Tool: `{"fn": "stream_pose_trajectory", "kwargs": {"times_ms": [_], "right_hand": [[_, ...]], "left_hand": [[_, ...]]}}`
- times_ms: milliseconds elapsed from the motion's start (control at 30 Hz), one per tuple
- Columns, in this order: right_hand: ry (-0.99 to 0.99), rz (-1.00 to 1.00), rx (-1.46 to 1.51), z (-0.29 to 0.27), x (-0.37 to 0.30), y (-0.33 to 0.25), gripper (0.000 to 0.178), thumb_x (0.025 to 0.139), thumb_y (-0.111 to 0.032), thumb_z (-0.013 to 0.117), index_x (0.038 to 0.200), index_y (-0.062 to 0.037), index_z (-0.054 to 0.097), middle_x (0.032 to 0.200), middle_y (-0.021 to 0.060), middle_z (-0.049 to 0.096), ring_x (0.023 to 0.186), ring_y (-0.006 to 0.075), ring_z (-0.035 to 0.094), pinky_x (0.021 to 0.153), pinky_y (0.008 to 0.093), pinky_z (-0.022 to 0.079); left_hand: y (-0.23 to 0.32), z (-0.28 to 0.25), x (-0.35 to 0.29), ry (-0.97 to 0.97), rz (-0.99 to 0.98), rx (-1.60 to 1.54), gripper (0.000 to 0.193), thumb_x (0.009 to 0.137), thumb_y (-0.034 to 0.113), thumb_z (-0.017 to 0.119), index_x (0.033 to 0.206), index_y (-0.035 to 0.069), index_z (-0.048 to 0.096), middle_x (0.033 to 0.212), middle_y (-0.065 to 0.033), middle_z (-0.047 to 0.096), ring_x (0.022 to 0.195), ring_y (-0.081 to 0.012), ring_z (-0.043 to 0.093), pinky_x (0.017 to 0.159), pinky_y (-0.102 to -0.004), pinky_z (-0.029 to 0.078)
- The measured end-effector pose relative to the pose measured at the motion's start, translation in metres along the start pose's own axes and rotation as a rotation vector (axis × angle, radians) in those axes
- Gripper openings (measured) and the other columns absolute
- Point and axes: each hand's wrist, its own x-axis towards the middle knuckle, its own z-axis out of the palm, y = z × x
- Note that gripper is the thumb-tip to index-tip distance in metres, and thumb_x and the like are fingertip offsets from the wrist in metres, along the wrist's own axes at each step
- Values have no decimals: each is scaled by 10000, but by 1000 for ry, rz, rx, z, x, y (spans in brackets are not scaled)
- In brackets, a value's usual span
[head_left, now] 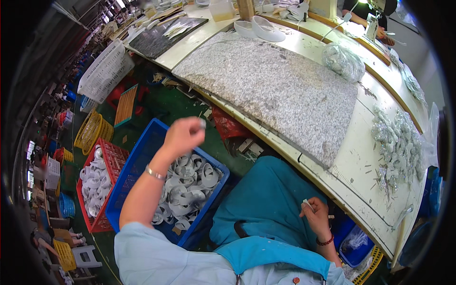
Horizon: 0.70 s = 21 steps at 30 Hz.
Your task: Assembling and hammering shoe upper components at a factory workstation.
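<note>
Over the blue crate [156,127] at my left, my left hand [183,137] is raised with its fingers closed. A small whitish piece [203,123] shows at its fingertips, too small to name. White curved bands [187,197], like shoe straps, fill the crate below that hand. My right hand [317,217] rests by my lap, near the table's front edge, its thumb and fingers pinching a small white piece [308,204]. Ahead of me on the table [361,185] lies a speckled grey stone slab [275,85]; neither hand touches it.
A red crate [97,223] of similar white bands stands left of the blue one. On the table's right lie glittery silver bundles [399,142], with a clear bag [343,62] of them behind the slab and a wooden-handled tool [401,232] nearer. Another person [375,26] sits beyond.
</note>
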Motion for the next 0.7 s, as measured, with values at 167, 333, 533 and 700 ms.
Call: {"fn": "stream_pose_trajectory", "kwargs": {"times_ms": [167,333,533,700], "right_hand": [[-24,163,10,-12,16,18,117,880,-108,634,836,-18,572,631,8,595,564,50,546,511,209,418],[-11,257,-5,-14,30,52,100,885,-122,630,907,-31,595,684,20,597,592,73,554,539,219,430],[30,30,-258,-23,87,95,324,884,-186,639,1175,-50,592,883,113,634,812,192,615,776,336,518],[62,-131,-419,-20,122,112,313,892,-200,628,1166,-51,598,879,115,635,813,199,615,774,339,515]], "left_hand": [[27,1,177,441,285,117,260,794,243,613,975,62,656,855,-120,660,775,-290,648,668,-390,503],[69,31,323,343,258,426,504,818,308,603,1288,148,523,1238,-125,565,1146,-296,539,932,-405,455],[98,54,424,106,16,480,736,839,543,530,1467,234,303,1402,-104,472,1341,-305,380,1100,-499,266],[92,67,456,104,0,587,768,837,638,483,1467,239,304,1357,-108,528,1282,-311,466,1092,-562,189]]}}
